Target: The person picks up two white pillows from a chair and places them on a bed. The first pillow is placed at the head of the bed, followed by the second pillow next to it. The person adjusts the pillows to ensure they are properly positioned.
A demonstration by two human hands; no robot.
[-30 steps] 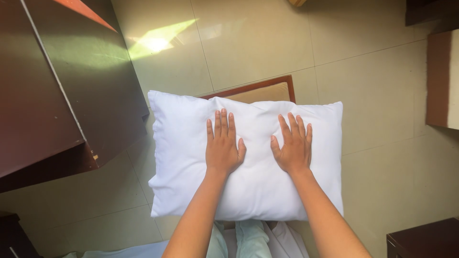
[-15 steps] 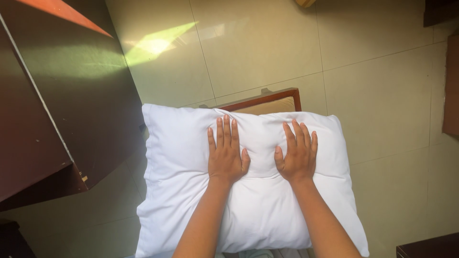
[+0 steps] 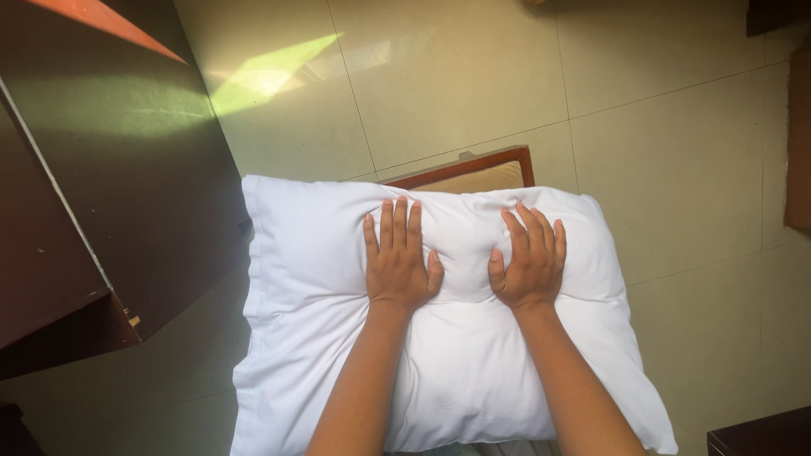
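A plump white pillow [image 3: 312,279] fills the middle of the head view. Both palms lie flat on its far half, fingers spread and pointing away from me. My left hand [image 3: 397,257] presses near the pillow's centre, and my right hand [image 3: 528,257] rests a short gap to its right. The fabric dents and creases around both hands. Neither hand grips anything. The pillow covers most of a wooden-framed seat [image 3: 473,171], of which only the far edge shows.
A dark wooden cabinet [image 3: 101,169] stands close on the left, its corner near the pillow's left edge. Pale floor tiles [image 3: 659,169] lie beyond. Dark furniture edges show at the right side [image 3: 798,143] and the bottom right corner [image 3: 760,435].
The pillow now looks larger and nearer in view and reaches lower in the frame. Both hands stay flat on it, shifted slightly toward its far edge.
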